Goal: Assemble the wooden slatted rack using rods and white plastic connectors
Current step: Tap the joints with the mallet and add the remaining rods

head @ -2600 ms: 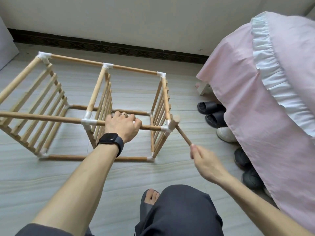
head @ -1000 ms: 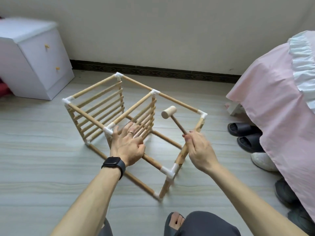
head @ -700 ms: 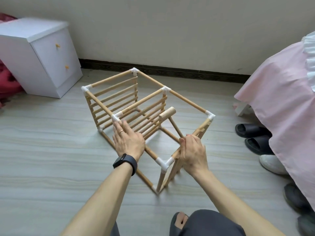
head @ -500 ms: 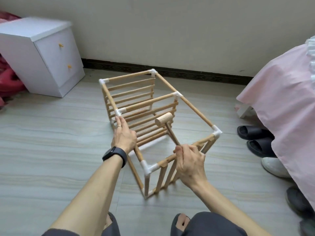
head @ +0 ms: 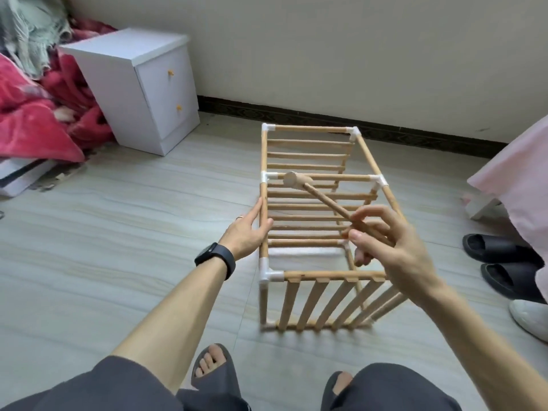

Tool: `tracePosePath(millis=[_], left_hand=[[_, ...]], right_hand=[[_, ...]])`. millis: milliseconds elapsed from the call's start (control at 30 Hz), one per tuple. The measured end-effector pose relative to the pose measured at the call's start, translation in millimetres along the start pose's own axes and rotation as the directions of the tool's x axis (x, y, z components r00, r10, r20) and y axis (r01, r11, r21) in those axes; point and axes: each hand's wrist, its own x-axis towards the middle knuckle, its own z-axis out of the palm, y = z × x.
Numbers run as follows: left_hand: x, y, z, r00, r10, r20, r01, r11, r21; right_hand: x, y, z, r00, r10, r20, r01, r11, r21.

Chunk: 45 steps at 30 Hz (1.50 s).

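The wooden slatted rack (head: 314, 209) stands on the floor in front of me, its long side running away from me. White plastic connectors (head: 267, 272) join its rods at the corners. My left hand (head: 247, 229) lies with straight fingers against the rack's top left rod. My right hand (head: 388, 247) holds the handle of a small wooden mallet (head: 296, 180) above the rack's right side. The mallet's head points up and to the left, over the middle crossbar. My right arm hides the rack's near right corner.
A white two-drawer cabinet (head: 139, 87) stands at the back left, with red bedding (head: 32, 114) heaped beside it. A pink bed cover (head: 522, 179) hangs at the right, with black slippers (head: 501, 262) and a white shoe (head: 530, 318) below it. My feet are near the bottom edge.
The rack has been turned on the floor until its long side points away from me. My right hand has let go of the near top rod and lifted the mallet. My left hand has opened.
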Motion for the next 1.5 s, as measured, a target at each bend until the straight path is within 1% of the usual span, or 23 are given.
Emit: tracePosePath(millis=[67,133,233,300,333,400,467,567,667,733,767,867,900,933,1000,1067,1133,1233,1300,1367,1433,1467,1500], left_hand=[[-5.2,-1.9,-0.8,0.999,0.039,-0.009,-0.037,0.984,0.176],[-7.5,-3.9,-2.5,0.998,0.057,-0.026,-0.046,0.951,0.306],[-8.4,-7.7,-3.5,0.993,0.108,-0.051,-0.08,0.916,0.393],[-6.1,-10.9,-2.9,0.986,0.158,-0.052,-0.123,0.9,0.417],[-4.3,-12.7,-2.0,0.982,0.182,-0.047,-0.144,0.892,0.427],[-1.0,-17.2,1.3,0.975,0.217,-0.042,-0.176,0.878,0.445],[1.1,-20.9,4.8,0.968,0.249,-0.034,-0.208,0.869,0.448],[4.8,-24.2,6.2,0.953,0.301,-0.029,-0.258,0.857,0.446],[9.5,-25.9,4.0,0.942,0.336,-0.019,-0.289,0.838,0.462],[10.3,-26.0,4.9,0.937,0.349,-0.03,-0.298,0.84,0.453],[10.8,-26.2,5.7,0.936,0.349,-0.033,-0.3,0.846,0.442],[12.1,-28.8,8.5,0.937,0.347,-0.034,-0.304,0.861,0.409],[12.4,-29.9,9.1,0.936,0.351,-0.029,-0.308,0.857,0.413],[12.8,-30.7,8.6,0.935,0.353,-0.026,-0.311,0.856,0.413],[12.4,-30.9,7.1,0.937,0.349,-0.027,-0.31,0.863,0.4],[11.6,-29.4,6.1,0.941,0.337,-0.034,-0.297,0.868,0.399],[10.6,-27.1,5.1,0.942,0.335,-0.037,-0.298,0.88,0.368],[11.5,-29.7,-4.6,0.942,0.334,-0.031,-0.294,0.867,0.402],[18.3,-32.7,-21.0,0.954,0.299,-0.01,-0.26,0.844,0.469],[26.3,-31.8,-40.1,0.979,0.205,-0.015,-0.161,0.81,0.563],[34.1,-18.9,-54.7,0.994,0.092,-0.054,-0.035,0.758,0.651],[35.6,-7.8,-56.3,0.995,0.06,-0.078,0.01,0.731,0.683],[35.0,5.3,-53.0,0.993,0.06,-0.098,0.025,0.717,0.697]], right_hand=[[12.5,-19.0,-2.5,0.999,-0.043,0.015,0.041,0.99,0.137],[24.2,-31.9,3.3,0.995,-0.09,-0.047,0.098,0.975,0.2],[38.7,-35.0,26.2,0.982,-0.109,-0.153,0.127,0.986,0.108],[45.2,-31.4,45.5,0.987,-0.063,-0.15,0.079,0.992,0.1],[47.2,-29.1,55.3,0.991,-0.026,-0.131,0.047,0.985,0.163],[51.1,-26.5,73.8,0.995,0.038,-0.096,-0.002,0.935,0.354],[55.3,-24.5,90.8,0.987,0.064,-0.146,0.007,0.898,0.439],[58.3,-18.1,116.7,0.981,0.039,-0.192,0.056,0.883,0.466],[55.8,-12.4,142.9,0.98,0.03,-0.194,0.054,0.909,0.414],[57.9,-16.4,147.3,0.985,-0.001,-0.17,0.075,0.901,0.427],[61.4,-21.9,144.4,0.989,-0.037,-0.146,0.102,0.878,0.468],[73.6,-38.8,132.6,0.967,-0.246,-0.068,0.235,0.753,0.615],[73.0,-37.2,135.3,0.959,-0.276,-0.068,0.259,0.749,0.61],[68.0,-31.5,142.6,0.964,-0.252,-0.081,0.252,0.786,0.564],[52.2,-17.1,159.5,0.985,-0.141,-0.101,0.172,0.868,0.465],[45.4,-4.2,168.0,0.992,-0.1,-0.071,0.122,0.867,0.484],[46.1,-3.1,161.0,0.996,-0.072,-0.062,0.093,0.857,0.506],[47.6,-0.4,136.6,0.991,0.032,-0.127,0.044,0.831,0.555],[42.0,4.4,107.6,0.969,0.127,-0.214,0.025,0.806,0.591],[31.1,9.1,73.6,0.93,0.2,-0.307,0.017,0.812,0.583],[13.4,13.8,40.4,0.868,0.259,-0.423,-0.045,0.89,0.453],[2.8,17.7,24.4,0.838,0.266,-0.476,-0.083,0.925,0.371],[-8.2,21.2,8.5,0.819,0.273,-0.505,-0.11,0.938,0.328]])
